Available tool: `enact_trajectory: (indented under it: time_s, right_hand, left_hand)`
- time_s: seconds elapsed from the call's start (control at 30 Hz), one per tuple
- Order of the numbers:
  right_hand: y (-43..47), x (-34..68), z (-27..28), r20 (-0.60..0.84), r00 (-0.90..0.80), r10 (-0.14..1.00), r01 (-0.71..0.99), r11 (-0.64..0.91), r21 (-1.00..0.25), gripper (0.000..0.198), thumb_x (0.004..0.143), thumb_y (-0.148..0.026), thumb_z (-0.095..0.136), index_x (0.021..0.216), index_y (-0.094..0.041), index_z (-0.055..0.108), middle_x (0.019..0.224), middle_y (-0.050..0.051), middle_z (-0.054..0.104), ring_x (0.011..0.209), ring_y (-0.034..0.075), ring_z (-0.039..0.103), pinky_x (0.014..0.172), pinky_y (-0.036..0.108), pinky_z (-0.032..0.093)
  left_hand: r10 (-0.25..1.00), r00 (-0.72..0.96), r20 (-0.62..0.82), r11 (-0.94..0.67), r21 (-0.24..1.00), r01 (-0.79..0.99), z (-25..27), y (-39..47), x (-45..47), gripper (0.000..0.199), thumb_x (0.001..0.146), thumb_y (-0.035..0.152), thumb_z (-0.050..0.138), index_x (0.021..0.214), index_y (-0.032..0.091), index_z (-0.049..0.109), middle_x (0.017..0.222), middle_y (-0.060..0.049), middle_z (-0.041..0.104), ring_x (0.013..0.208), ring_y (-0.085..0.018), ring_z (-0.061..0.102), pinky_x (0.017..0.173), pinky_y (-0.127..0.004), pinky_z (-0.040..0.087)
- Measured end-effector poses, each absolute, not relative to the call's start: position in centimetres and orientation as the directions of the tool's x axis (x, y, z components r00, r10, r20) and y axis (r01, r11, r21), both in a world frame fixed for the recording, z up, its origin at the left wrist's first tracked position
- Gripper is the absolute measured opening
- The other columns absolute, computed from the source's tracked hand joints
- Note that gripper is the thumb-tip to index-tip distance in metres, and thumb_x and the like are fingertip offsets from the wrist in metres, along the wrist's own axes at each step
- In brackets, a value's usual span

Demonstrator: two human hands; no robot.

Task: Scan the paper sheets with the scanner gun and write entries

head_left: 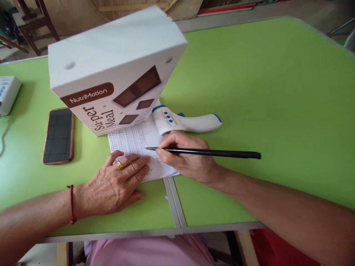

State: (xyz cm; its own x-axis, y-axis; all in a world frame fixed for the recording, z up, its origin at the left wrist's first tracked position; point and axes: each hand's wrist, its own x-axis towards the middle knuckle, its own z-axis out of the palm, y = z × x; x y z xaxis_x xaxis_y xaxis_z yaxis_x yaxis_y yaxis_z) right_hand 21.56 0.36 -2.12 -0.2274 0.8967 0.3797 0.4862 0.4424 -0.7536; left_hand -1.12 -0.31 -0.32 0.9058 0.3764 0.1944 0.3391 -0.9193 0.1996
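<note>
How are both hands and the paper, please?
Right hand holding black pen over written paper. Left hand resting on paper. White box and thermometer crowd its far side.

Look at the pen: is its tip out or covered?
Out: the pen in the right hand shows a thin, bare tip over the written paper.

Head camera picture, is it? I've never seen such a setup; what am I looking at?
No robot appears here: these are a person's bare hands, seen from a camera worn on that person's head, looking forward and down. The right hand holds a black pen, its tip at some handwritten paper. The left hand rests its fingers on the paper. Also on the green table are a white NutriMotion box, a white-and-blue handheld device and a phone.
</note>
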Motion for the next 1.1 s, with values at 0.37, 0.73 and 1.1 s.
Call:
enact_trajectory:
  time_s: [0.37, 0.73, 1.1]
  right_hand:
    - [0.50, 21.58, -2.18, 0.442, -0.223, 0.869, 0.501, 0.491, -0.713, 0.018, 0.081, -0.014, 0.057, 0.070, -0.024, 0.048, 0.057, -0.006, 0.056, 0.050, 0.010, 0.054, 0.049, 0.021, 0.045]
    - [0.46, 21.48, -2.15, 0.461, -0.224, 0.859, 0.528, 0.504, -0.683, 0.019, 0.081, -0.013, 0.056, 0.069, -0.024, 0.046, 0.056, -0.005, 0.055, 0.049, 0.010, 0.052, 0.048, 0.021, 0.045]
    - [0.66, 21.85, -1.92, 0.441, -0.180, 0.879, 0.513, 0.466, -0.721, 0.017, 0.079, -0.012, 0.056, 0.068, -0.023, 0.048, 0.056, -0.006, 0.056, 0.045, 0.008, 0.049, 0.042, 0.020, 0.039]
  left_hand:
    - [0.381, 0.909, 0.172, -0.917, 0.200, 0.346, -0.14, -0.31, -1.14, 0.046, 0.102, 0.037, 0.036, 0.129, 0.003, 0.052, 0.138, -0.019, 0.055, 0.122, -0.031, 0.051, 0.096, -0.050, 0.036]
    - [0.376, 0.906, 0.194, -0.920, 0.190, 0.342, -0.13, -0.35, -1.12, 0.046, 0.102, 0.037, 0.037, 0.127, 0.002, 0.053, 0.137, -0.018, 0.056, 0.120, -0.032, 0.051, 0.096, -0.049, 0.035]
    - [0.374, 0.909, 0.186, -0.921, 0.194, 0.339, -0.21, -0.26, -1.19, 0.046, 0.102, 0.038, 0.037, 0.128, 0.002, 0.052, 0.138, -0.017, 0.056, 0.120, -0.032, 0.051, 0.096, -0.050, 0.035]
